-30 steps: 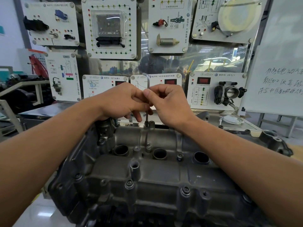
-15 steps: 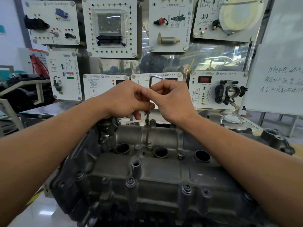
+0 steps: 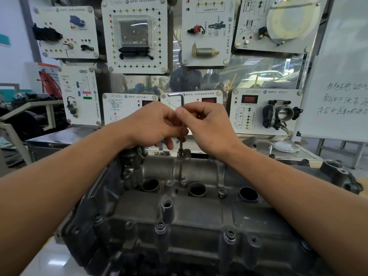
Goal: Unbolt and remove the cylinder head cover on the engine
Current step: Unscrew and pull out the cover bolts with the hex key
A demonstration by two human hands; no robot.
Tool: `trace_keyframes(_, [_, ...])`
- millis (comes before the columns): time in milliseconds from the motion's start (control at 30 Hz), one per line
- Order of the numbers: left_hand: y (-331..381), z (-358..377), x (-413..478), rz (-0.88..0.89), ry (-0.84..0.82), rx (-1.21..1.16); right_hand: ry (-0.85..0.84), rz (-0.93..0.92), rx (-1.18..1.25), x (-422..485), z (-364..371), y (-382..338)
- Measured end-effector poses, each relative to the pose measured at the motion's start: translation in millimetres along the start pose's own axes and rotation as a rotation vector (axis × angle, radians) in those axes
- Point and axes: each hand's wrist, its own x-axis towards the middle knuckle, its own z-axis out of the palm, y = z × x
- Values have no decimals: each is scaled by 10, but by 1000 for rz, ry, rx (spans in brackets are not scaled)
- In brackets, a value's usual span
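A dark grey cylinder head cover (image 3: 199,212) fills the lower half of the head view, with three round plug wells and several bolts along its edges. An L-shaped hex key (image 3: 182,120) stands upright, its long leg seated in a bolt (image 3: 180,152) at the cover's far edge and its short arm pointing left at the top. My left hand (image 3: 153,124) and my right hand (image 3: 207,126) both pinch the key's shaft from either side, thumbs and fingers curled round it.
Behind the engine stands a display wall of white training panels (image 3: 135,34) carrying electrical parts, with a throttle body (image 3: 280,114) at the right. A whiteboard (image 3: 342,76) leans at the far right. A steel bench (image 3: 59,140) runs behind the engine.
The hex key has turned: its short arm swung from pointing right half a second ago to pointing left. Both hands stay on the shaft at the same bolt.
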Motion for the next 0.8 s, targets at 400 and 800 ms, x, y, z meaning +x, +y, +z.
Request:
trace_keyframes(400, [4, 22, 22, 17, 39, -38, 36, 43, 17, 37, -13, 4])
trace_keyframes(800, [-48, -20, -4, 4, 8, -3, -38, -39, -111, 23, 2, 19])
